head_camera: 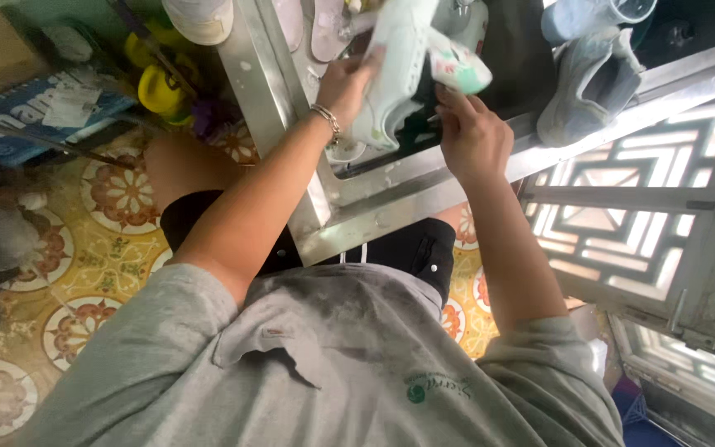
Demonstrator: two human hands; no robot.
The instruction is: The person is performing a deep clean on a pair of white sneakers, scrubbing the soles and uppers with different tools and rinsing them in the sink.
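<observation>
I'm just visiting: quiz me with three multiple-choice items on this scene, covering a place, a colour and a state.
1. Where is the grey shoe?
A. on the metal frame
B. on the floor
C. in a box

2. What colour is the shoe being handled?
A. red
B. white
C. black

3. How is that shoe held?
A. lying untouched
B. left hand only
C. both hands

Answers: 1 A, it rests on the frame's edge. 2 B, mostly white with coloured marks. 3 C, the left hand and the right hand both grip it.
</observation>
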